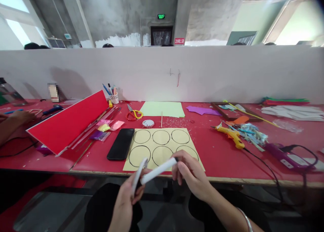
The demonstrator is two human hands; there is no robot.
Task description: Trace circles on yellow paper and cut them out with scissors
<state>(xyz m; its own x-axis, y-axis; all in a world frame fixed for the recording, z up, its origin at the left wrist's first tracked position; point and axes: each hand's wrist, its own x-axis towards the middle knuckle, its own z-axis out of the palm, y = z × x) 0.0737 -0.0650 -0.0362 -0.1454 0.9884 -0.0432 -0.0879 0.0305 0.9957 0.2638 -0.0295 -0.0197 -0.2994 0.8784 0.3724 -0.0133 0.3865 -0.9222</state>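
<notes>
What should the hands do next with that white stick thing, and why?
Probably bring the marker down to the yellow sheet. The right hand has it in its grip, the left hand holds a white piece that looks like its cap, and six circles are already drawn on the sheet just beyond.

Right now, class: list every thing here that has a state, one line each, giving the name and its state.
left hand: gripping a white cap
right hand: holding a white marker, uncapped
yellow sheet: flat, six circles drawn
scissors: lying closed
phone: screen dark, lying flat
glue gun: lying on its side, corded
red board: propped at a tilt
</notes>
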